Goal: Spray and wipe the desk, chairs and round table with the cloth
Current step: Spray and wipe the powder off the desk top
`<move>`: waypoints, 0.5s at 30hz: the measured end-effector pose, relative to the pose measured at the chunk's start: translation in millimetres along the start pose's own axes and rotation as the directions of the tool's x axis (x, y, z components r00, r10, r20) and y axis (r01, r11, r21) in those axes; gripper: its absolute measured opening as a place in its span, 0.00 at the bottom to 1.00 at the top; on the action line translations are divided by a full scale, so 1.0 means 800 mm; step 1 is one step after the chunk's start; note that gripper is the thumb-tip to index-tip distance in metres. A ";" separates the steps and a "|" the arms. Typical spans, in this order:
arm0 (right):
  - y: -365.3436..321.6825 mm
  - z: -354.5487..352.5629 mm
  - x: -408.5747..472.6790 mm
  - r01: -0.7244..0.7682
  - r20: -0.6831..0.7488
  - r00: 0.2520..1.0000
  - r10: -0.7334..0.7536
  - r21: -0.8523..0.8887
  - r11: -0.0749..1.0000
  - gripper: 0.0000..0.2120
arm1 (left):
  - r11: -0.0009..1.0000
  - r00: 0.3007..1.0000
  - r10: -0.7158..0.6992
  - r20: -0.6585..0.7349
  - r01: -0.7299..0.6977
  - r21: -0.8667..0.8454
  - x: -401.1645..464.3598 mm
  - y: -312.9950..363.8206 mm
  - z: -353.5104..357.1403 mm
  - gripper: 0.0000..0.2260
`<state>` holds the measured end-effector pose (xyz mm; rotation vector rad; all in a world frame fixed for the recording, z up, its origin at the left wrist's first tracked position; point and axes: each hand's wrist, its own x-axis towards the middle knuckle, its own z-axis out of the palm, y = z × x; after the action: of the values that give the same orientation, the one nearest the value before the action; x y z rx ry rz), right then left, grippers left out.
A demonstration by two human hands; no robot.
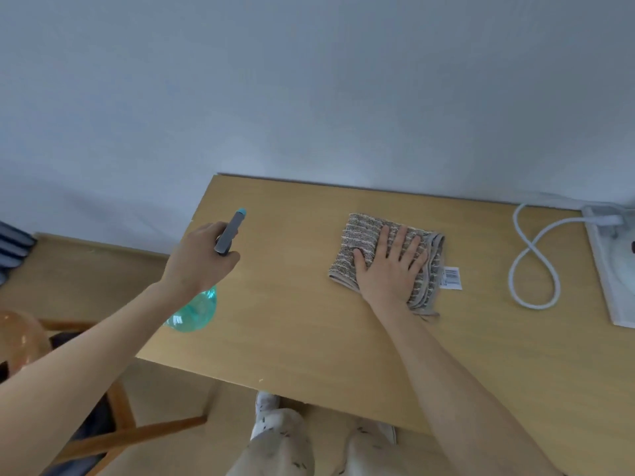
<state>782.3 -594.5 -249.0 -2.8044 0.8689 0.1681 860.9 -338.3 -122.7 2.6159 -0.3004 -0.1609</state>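
R hand (388, 269) lies flat w/ fingers straight and spread, palm down on the cloth (364, 242), centre-right of frame. Cloth is a folded, grey-beige striped square w/ layered edges showing on its right side; a white barcode tag (450, 278) sticks out from that right edge, flat on the wood. Cloth rests on the desk (292, 338), toward the back half, near the wall but not touching it.

L hand (197, 261), left of centre, is curled round the neck of the spray bottle (196, 309), holding it up above the desk's left edge. Grey spray head w/ teal nozzle tip (241, 211) points up and toward the wall; teal see-through body shows below the wrist, tilted. Can't tell if a finger is on the trigger.

Desk is light wood, its back edge against a pale blue-grey wall (309, 80). At right of frame a white cable (534, 266) loops on the desktop, running to a white device (611, 269) at the right edge, only partly in view.

Lower left: wooden chair frame (130, 434) beside the desk, plus an orange rounded thing (20, 334), blurred. Bottom centre: the person's light trousers (281, 444) and white shoes (266, 401) on a tan floor (86, 269).
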 end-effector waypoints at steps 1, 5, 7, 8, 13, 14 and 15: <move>-0.019 0.003 -0.001 0.010 0.004 1.000 -0.010 0.001 1.000 0.37 | 1.000 1.000 -0.013 0.001 0.013 0.002 0.000 -0.017 -0.009 0.11; -0.098 0.014 -0.006 0.043 0.022 0.999 -0.043 0.005 0.999 0.37 | 0.997 0.997 -0.076 -0.004 0.076 0.000 0.001 -0.085 -0.046 0.10; -0.138 0.021 -0.009 0.065 0.026 0.998 -0.065 -0.004 0.998 0.37 | 0.995 0.995 -0.099 -0.023 0.099 -0.001 0.001 -0.117 -0.064 0.07; -0.157 0.024 -0.011 0.074 0.028 0.997 -0.074 -0.010 0.997 0.37 | 0.995 0.994 -0.102 -0.032 0.102 -0.002 0.001 -0.131 -0.073 0.07; -0.248 0.041 -0.017 0.116 0.041 0.992 -0.116 -0.001 0.993 0.36 | 0.991 0.990 -0.133 -0.046 0.133 0.002 0.009 -0.197 -0.113 0.08; -0.266 0.045 -0.017 0.130 0.036 0.991 -0.130 0.003 0.992 0.36 | 0.990 0.989 -0.140 -0.053 0.141 0.008 0.011 -0.209 -0.120 0.07; -0.284 0.049 -0.018 0.141 0.031 0.989 -0.141 0.005 0.990 0.36 | 0.988 0.987 -0.151 -0.053 0.152 0.014 0.014 -0.222 -0.127 0.05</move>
<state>898.0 -394.5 -249.3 -2.8399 0.6598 0.1887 921.0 -142.4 -122.7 2.6561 -0.0850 -0.1423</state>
